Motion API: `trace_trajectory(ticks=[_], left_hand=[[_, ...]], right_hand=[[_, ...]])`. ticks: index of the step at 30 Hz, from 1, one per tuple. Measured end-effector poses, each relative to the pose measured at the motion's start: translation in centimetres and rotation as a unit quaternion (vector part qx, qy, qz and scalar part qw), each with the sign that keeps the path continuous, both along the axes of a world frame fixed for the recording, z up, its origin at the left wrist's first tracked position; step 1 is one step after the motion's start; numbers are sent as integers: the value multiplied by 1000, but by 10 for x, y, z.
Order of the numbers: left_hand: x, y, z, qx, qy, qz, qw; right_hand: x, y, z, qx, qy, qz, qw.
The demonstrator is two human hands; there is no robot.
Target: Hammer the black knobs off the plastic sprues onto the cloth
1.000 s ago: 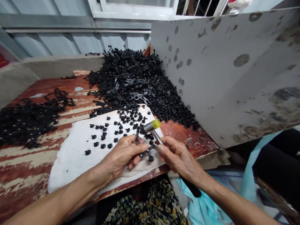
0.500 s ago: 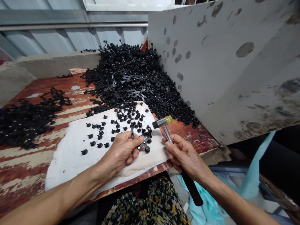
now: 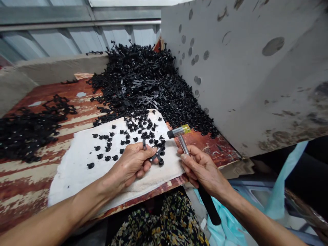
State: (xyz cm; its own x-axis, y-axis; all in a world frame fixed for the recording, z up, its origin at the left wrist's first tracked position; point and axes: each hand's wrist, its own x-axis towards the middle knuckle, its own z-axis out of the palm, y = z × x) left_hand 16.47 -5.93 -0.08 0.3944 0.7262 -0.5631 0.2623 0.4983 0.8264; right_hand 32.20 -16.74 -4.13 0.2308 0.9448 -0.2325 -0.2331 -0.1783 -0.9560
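My left hand [image 3: 137, 159] pinches a black jointed linkage [image 3: 154, 157] of flat crossed strips, held over a white cloth [image 3: 77, 171]. One end of the linkage reaches to small black round pieces with stems [image 3: 161, 162] by my fingertips; whether they are joined is hard to tell. In my right hand [image 3: 201, 167] is a small mallet [image 3: 177, 131], gripped at the metal shaft and the top of its black handle. Its head has one black face and one yellow face, and is above the cloth's right edge, apart from the linkage. Several more round pieces [image 3: 107, 158] lie scattered over the cloth.
Behind the cloth rises a large heap of black parts [image 3: 143, 75]. A smaller pile of linkages [image 3: 33, 126] lies at left on the worn red table [image 3: 15, 191]. A spotted grey panel [image 3: 230, 75] stands along the right; turquoise plastic [image 3: 228, 218] hangs below.
The view has shifted slightly. Both hands keep their grips, and the mallet stays in nearly the same place beside the linkage.
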Motion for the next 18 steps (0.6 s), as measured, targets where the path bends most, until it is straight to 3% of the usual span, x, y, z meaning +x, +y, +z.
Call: trace_trajectory(ticks=[18], left_hand=[[3, 0, 3, 2, 23, -7, 1000]], right_hand=[[1, 0, 0, -2, 3, 2, 1000]])
